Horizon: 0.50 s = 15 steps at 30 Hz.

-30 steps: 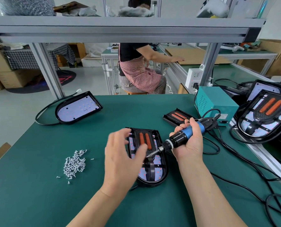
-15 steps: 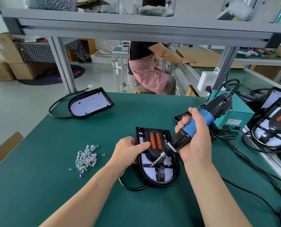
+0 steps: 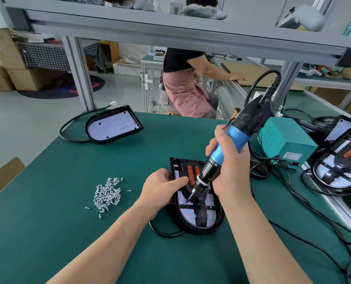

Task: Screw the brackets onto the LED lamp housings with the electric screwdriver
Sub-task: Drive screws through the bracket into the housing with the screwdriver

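A black LED lamp housing lies on the green table in front of me, with a black bracket and its orange strips on the LED board. My right hand grips the blue and black electric screwdriver, held steeply, its bit tip down on the bracket's left side. My left hand holds the housing's left edge, thumb stretched toward the bit. A pile of small silver screws lies to the left.
A second housing without a bracket lies at the far left. A teal power box and housings with brackets stand at the right, with black cables across the table. Another person sits beyond the bench. A metal shelf frame runs overhead.
My right hand has tipped the screwdriver from nearly flat to steep and set its bit on the bracket. My left hand has come down from above the housing onto its left edge.
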Each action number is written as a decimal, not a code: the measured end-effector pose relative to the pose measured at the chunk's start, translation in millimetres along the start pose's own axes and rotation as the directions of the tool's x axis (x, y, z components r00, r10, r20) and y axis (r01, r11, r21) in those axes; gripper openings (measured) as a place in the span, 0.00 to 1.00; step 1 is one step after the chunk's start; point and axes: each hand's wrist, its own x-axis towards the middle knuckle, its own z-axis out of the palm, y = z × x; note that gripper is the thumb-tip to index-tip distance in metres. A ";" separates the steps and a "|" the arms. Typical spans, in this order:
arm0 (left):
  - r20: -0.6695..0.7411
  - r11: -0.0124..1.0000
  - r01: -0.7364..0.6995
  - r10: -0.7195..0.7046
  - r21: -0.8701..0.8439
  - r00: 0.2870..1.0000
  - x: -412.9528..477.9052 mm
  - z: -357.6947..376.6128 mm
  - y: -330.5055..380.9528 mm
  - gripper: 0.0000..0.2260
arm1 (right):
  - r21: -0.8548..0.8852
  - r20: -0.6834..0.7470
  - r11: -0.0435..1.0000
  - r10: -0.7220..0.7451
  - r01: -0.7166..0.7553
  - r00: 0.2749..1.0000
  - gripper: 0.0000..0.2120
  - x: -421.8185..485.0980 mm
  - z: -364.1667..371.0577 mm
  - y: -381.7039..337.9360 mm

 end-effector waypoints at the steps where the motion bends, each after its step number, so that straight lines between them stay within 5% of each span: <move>1: 0.002 1.000 -0.001 0.001 -0.003 1.000 0.6 0.3 -0.4 0.24 | -0.005 0.005 1.000 0.003 -0.002 1.000 0.06 0.0 0.0 0.4; 15: 0.000 1.000 -0.019 0.019 0.017 1.000 0.5 0.4 0.5 0.25 | -0.061 0.161 0.998 0.010 0.000 0.987 0.11 -0.3 7.4 7.1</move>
